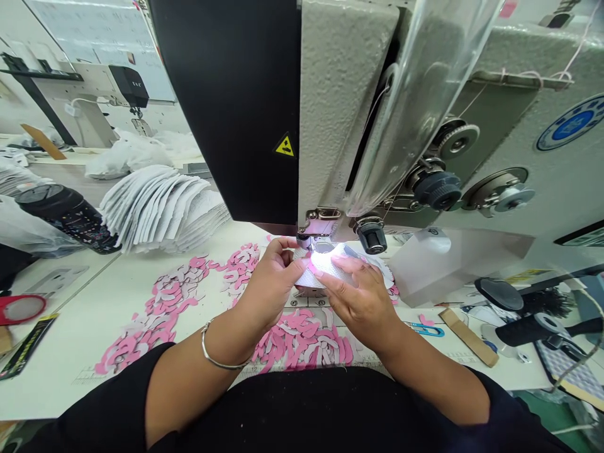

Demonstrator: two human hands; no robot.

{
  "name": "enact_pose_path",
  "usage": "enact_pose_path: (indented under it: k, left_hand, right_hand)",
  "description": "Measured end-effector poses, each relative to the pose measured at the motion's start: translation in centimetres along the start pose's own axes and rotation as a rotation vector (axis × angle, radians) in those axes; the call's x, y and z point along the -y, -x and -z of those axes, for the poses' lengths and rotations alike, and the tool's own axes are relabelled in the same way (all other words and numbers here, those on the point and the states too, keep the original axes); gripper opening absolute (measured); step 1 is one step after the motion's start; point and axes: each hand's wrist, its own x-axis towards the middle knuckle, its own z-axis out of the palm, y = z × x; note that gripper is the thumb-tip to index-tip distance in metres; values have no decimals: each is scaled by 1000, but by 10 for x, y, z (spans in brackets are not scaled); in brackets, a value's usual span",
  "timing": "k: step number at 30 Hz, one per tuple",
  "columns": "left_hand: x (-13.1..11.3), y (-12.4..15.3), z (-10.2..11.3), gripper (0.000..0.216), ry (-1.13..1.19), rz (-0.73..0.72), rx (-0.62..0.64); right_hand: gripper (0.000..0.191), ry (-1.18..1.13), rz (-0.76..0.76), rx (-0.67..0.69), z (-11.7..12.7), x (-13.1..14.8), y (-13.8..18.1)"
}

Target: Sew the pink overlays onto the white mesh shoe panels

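Note:
Under the lit needle area of a sewing machine (346,119) lies a white textured fabric piece (302,277). A small pink cut piece (312,267) rests on top of it. My left hand (278,274) grips the fabric's left side, thumb on top and fingers around the edge. From the right, my right hand (361,292) lies over the fabric with its fingers stretched out, fingertips beside the pink piece. Glare hides part of the fabric beneath the presser foot. Several pink and white curved cut pieces (302,336) lie heaped in front of my hands.
More curved scraps (160,308) spread across the table at left. Behind them stand a fanned stack of white sheets (160,207) and a dark bottle (68,214). Blue-handled snips (427,329), a brown strip (469,336) and a black spool (531,331) lie at right.

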Motion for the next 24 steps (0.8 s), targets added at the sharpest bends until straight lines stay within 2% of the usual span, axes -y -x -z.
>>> enact_pose_path:
  k: [2, 5, 8, 15, 24]
  left_hand:
    - [-4, 0, -1, 31, 8, 33, 15]
    - [-11, 1, -1, 20, -20, 91, 73]
    - [-14, 2, -1, 21, -46, 132, 102]
    - [-11, -1, 0, 16, -111, 134, 111]
    - [-10, -12, 2, 11, -77, 134, 159]
  right_hand:
    - [45, 5, 9, -13, 0, 0, 0]
    - [46, 4, 13, -28, 0, -2, 1]
    - [46, -3, 21, -32, 1, -5, 3]
    - [45, -38, 38, -27, 7, -10, 0]
    - [40, -21, 33, -38, 6, -14, -8]
